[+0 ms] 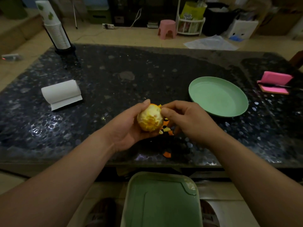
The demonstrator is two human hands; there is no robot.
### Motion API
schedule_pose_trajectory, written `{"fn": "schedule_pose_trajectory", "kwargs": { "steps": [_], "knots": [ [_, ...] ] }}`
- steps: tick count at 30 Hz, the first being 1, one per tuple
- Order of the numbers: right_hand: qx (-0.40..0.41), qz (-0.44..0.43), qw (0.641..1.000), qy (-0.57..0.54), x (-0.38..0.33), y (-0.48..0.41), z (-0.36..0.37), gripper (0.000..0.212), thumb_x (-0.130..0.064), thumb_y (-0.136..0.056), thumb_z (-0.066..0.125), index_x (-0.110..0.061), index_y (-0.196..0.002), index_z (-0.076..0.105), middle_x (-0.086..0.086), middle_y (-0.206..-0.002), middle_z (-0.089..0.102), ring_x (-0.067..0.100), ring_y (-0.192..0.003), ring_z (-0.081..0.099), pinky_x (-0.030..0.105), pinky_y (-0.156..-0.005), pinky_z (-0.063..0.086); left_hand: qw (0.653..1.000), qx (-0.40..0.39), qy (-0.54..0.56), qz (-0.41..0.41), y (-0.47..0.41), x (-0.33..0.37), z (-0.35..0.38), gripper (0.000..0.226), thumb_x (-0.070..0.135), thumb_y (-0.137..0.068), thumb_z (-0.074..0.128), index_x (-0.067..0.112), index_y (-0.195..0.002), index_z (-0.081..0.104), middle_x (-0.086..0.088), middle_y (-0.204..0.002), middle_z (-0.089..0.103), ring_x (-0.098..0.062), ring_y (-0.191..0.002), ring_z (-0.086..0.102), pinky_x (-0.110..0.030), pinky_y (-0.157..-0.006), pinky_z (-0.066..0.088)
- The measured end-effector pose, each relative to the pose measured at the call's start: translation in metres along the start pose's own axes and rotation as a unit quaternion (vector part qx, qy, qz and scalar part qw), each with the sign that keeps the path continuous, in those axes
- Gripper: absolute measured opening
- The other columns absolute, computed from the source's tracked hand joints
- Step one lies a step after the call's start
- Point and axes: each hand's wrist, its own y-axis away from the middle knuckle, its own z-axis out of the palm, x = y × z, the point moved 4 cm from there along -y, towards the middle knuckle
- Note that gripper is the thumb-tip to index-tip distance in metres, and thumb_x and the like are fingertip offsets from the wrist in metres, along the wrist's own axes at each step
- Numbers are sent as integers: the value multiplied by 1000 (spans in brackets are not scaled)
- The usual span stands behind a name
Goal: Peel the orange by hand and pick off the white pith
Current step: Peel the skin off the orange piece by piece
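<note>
Noting pale green plastic lidded bin point(161, 202) nearest, below edge of dark pebble-patterned table point(114, 71). Cradling mostly peeled, pith-coated round orange point(150, 118) in left hand point(127, 130), above table. Pinching orange rind patch point(156, 105) at fruit's top with right hand point(185, 120). Recommending lifting shallowly, rotating fruit, avoiding puncturing segments.

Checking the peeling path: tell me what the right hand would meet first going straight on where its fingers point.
The orange: the right hand points left and its fingertips pinch at its upper edge. Beyond it lies the left hand, which cups the fruit.
</note>
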Motion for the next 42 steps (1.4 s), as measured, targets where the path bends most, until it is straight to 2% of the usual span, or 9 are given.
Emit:
{"fn": "schedule_pose_trajectory", "kwargs": {
  "steps": [3,8,13,16,23,29,34,38,42],
  "knots": [
    [-25,-8,1000,5,1,3,1,18,-29,-103,68,-19,-114,77,-11,-76,75,3,-68,70,37,-69,64,1000,9,-23,9,0,-1,3,38,49,-96,63,17,-115,72,-9,-109,75,-21,-96,72,-40,-85,57],
    [-36,-35,997,56,2,4,0,21,-28,-104,68,-22,-122,76,-5,-89,79,8,-81,76,40,-76,66,997,32,-62,21,1,-1,5,40,50,-96,64,17,-116,73,-10,-109,75,-25,-98,69,-43,-89,54],
    [11,-86,986,144,-3,10,7,16,-30,-99,69,-26,-112,76,-13,-77,72,2,-69,68,24,-63,53,994,32,-95,37,1,-5,10,38,47,-99,63,18,-120,73,-6,-106,76,-19,-92,71,-38,-81,59],
    [67,-116,973,189,-4,12,10,9,-27,-95,70,-24,-102,75,-10,-76,70,8,-67,65,38,-63,57,994,23,-97,47,1,-6,13,32,43,-102,59,18,-117,72,-5,-102,74,-19,-91,68,-38,-82,55],
    [17,-87,985,146,-2,12,8,16,-29,-99,69,-26,-114,75,-13,-85,74,2,-75,68,27,-69,58,994,13,-103,42,2,-4,9,42,45,-102,60,13,-126,70,-8,-106,74,-21,-94,69,-37,-80,56],
    [73,-89,984,139,1,9,11,10,-17,-94,69,-24,-99,74,-10,-72,69,6,-64,64,24,-60,50,994,6,-99,44,3,-6,11,35,42,-103,59,15,-121,72,-7,-105,74,-19,-91,67,-35,-76,56],
    [9,-61,995,84,3,8,6,16,-20,-100,67,-23,-114,74,-9,-86,76,5,-75,72,26,-70,57,996,11,-86,38,4,-3,8,33,44,-99,62,19,-117,73,-7,-106,75,-20,-93,70,-35,-75,58],
    [0,-73,986,150,4,8,6,21,-23,-101,66,-27,-119,73,-11,-89,74,2,-76,69,25,-69,56,992,10,-118,48,3,-4,10,38,43,-101,61,15,-124,72,-7,-108,74,-21,-95,68,-36,-78,55],
    [21,-84,981,171,2,9,10,16,-22,-94,69,-26,-109,73,-10,-81,71,3,-69,65,18,-60,47,991,6,-122,52,3,-7,9,49,44,-100,65,8,-132,66,-8,-110,72,-21,-97,66,-35,-78,55]
  ]
}}
